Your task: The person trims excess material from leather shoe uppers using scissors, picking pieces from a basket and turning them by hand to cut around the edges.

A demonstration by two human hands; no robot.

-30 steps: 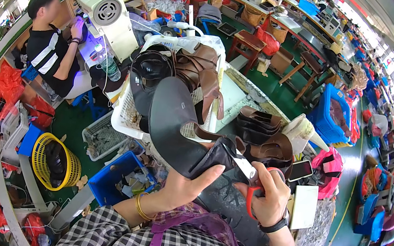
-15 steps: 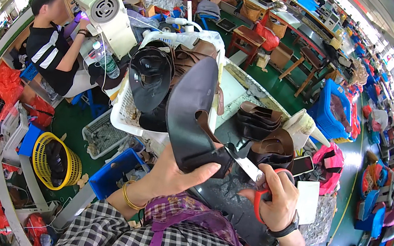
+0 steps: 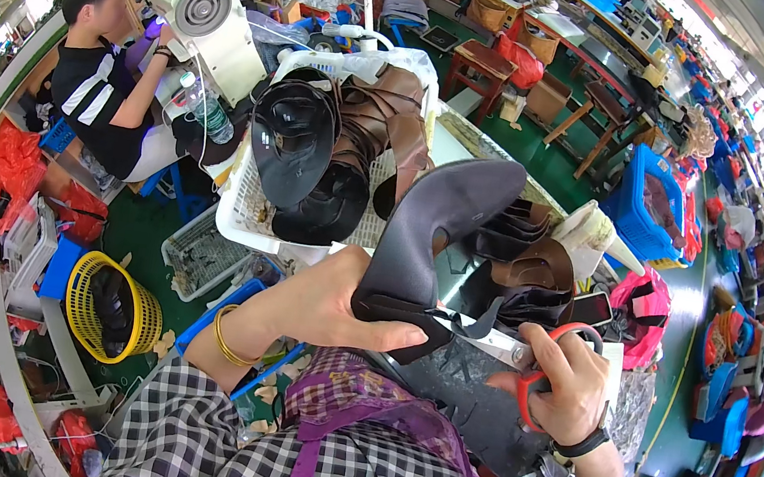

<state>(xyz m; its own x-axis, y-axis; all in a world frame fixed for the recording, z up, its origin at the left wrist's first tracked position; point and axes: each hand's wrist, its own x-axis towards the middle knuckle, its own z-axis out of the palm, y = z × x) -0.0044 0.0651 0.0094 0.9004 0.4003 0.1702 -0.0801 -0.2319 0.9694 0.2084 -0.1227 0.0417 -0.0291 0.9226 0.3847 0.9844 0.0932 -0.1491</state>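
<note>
My left hand (image 3: 343, 306) is closed on a black leather shoe upper (image 3: 413, 223), its thumb laid over the piece's lower edge. Red-handled scissors (image 3: 533, 377) are in my right hand (image 3: 571, 387), fingers through the loops. The blades point left to the upper's lower corner, where a thin black strip (image 3: 476, 320) curls up over them. How far apart the blades are is hard to see. Behind the upper, folded brown and black uppers (image 3: 532, 279) lie on the worktable (image 3: 463, 426).
A white basket (image 3: 244, 209) of black and brown uppers stands beyond my left hand. Past it a person (image 3: 96, 81) sits at a sewing machine (image 3: 203, 18). A yellow basket (image 3: 109, 308) is on the floor at left. A phone (image 3: 592, 309) and pink bag (image 3: 640, 314) lie at right.
The upper has swung to the right, its top end now tilted over the folded pieces. Both hands have shifted; the scissors moved slightly right, and a black strip now stands out at the blades.
</note>
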